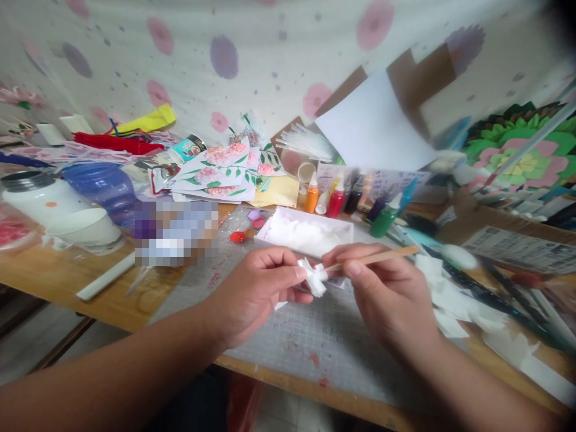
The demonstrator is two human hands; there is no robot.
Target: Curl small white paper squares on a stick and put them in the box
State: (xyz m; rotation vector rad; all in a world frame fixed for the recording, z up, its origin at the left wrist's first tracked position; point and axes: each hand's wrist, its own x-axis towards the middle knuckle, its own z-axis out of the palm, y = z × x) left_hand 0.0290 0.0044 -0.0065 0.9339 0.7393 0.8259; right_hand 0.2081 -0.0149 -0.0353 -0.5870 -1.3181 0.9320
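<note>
My left hand (258, 288) pinches a small folded white paper piece (312, 277) between thumb and fingers, above a grey gridded cutting mat (310, 342). My right hand (382, 288) grips a thin wooden stick (378, 258), whose near end meets the paper piece. Both hands are closed and nearly touch each other. Just behind them lies a shallow white tray (306, 231) holding white paper bits.
Small paint bottles (335, 201) stand behind the tray. Flower-printed papers (220, 168), a white jar (40, 198) and a blue container (105, 186) sit at left. White paper scraps (454, 300) and pens (504, 294) lie at right on the wooden table (90, 288). A white sheet (373, 126) leans at back.
</note>
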